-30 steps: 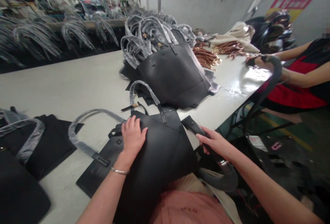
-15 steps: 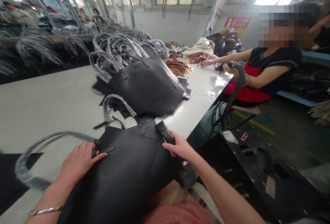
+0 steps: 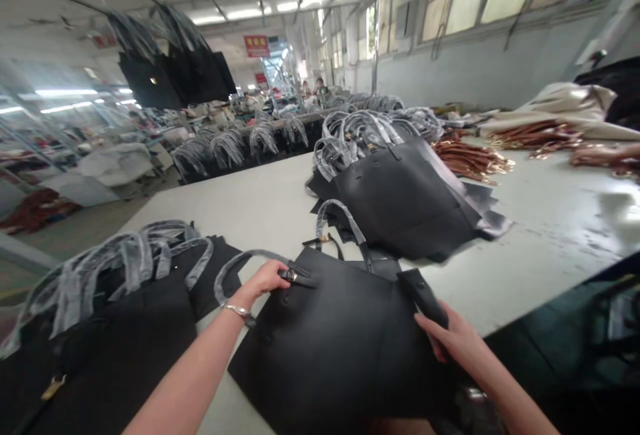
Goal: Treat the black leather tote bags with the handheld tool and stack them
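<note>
A black tote bag lies in front of me on the pale table, tilted towards me. My left hand is closed at its upper left edge, pinching a black buckled strap near the foot of a plastic-wrapped handle. A second wrapped handle arches up from the bag's far side. My right hand grips a narrow black piece with a small stud, at the bag's upper right corner. Whether that piece belongs to the bag I cannot tell. Fingers of the right hand are partly hidden behind it.
Stacked black bags with wrapped handles stand farther back. More bags lie at left. Brown straps with metal clasps are heaped on the table at right. Part of another person's hand shows at the right edge.
My view has swung left, bringing the left-hand bags and hanging bags into sight. The bag now lies farther from me, with both hands keeping their hold.
</note>
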Demonstrator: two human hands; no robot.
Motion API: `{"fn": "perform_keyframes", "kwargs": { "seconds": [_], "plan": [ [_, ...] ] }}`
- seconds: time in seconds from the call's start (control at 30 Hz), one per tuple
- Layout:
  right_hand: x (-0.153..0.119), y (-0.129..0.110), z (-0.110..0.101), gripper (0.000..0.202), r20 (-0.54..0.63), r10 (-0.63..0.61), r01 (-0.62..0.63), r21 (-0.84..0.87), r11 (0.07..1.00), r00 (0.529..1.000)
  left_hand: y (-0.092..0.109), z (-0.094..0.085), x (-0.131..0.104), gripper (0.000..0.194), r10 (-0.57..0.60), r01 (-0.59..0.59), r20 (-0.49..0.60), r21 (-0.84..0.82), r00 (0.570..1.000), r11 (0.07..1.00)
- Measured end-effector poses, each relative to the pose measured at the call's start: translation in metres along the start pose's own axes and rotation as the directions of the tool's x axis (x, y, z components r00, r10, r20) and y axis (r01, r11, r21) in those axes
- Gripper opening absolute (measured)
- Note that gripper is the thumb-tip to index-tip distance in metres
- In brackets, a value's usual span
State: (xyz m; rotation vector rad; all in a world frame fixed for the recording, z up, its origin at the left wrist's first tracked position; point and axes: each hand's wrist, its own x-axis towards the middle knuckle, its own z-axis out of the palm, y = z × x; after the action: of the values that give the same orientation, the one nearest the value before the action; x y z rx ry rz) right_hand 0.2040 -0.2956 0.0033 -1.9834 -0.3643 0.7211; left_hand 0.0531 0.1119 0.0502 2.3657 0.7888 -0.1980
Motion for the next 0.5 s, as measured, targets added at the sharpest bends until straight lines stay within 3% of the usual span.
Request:
{"fn": "perform_keyframes", "kwargs": {
  "seconds": [0.13, 0.23, 0.33, 0.43, 0.5],
  "plan": [
    [0.002, 0.004, -0.001, 0.049, 0.045, 0.012, -0.016, 0.087, 0.996, 0.999, 0.019, -0.013, -0.016, 0.020, 0.134, -0.143, -0.078, -0.110, 0.988, 0.984],
    [0.006, 0.010, 0.002, 0.044, 0.039, 0.007, -0.011, 0.093, 0.996, 0.999, 0.045, -0.026, -0.029, 0.025, 0.234, -0.272, -0.181, -0.227, 0.955, 0.935],
    [0.009, 0.015, 0.006, 0.042, 0.009, 0.002, -0.003, 0.098, 0.995, 1.000, 0.078, -0.042, -0.041, 0.024, 0.333, -0.469, -0.363, -0.405, 0.870, 0.785],
    [0.009, 0.013, 0.005, 0.041, -0.003, -0.003, 0.003, 0.086, 0.996, 1.000, 0.107, -0.057, -0.055, 0.018, 0.367, -0.621, -0.527, -0.461, 0.766, 0.633],
    [0.007, 0.008, 0.001, 0.040, 0.007, -0.015, 0.015, 0.063, 0.998, 1.000, 0.118, -0.062, -0.067, 0.020, 0.346, -0.661, -0.579, -0.520, 0.738, 0.540]
  ]
}}
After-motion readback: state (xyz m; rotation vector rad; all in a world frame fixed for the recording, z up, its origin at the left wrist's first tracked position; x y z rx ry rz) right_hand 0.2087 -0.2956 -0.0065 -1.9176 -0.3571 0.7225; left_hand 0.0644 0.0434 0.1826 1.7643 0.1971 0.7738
